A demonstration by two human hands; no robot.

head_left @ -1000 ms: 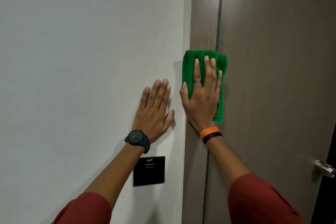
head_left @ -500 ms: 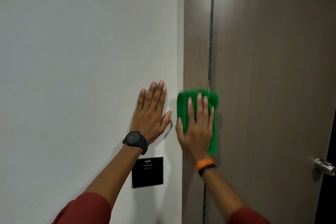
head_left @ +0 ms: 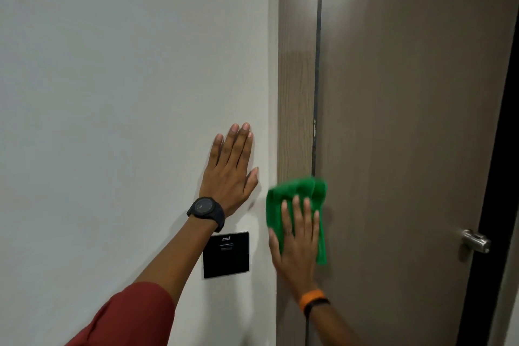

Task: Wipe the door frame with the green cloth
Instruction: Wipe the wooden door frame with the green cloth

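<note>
A wood-grain door frame runs vertically between the white wall and the brown door. My right hand lies flat on the folded green cloth and presses it against the frame low down, at about the height of the wall panel. The cloth overlaps the gap onto the door's edge. My left hand, with a black watch on its wrist, rests flat with fingers spread on the white wall just left of the frame and holds nothing.
A black wall panel sits on the white wall below my left hand. The brown door is to the right, with a metal handle near its right edge. A dark strip runs beyond it.
My right hand has slid the green cloth down the frame, from above my left hand's height to below it. My left hand has stayed flat on the wall.
</note>
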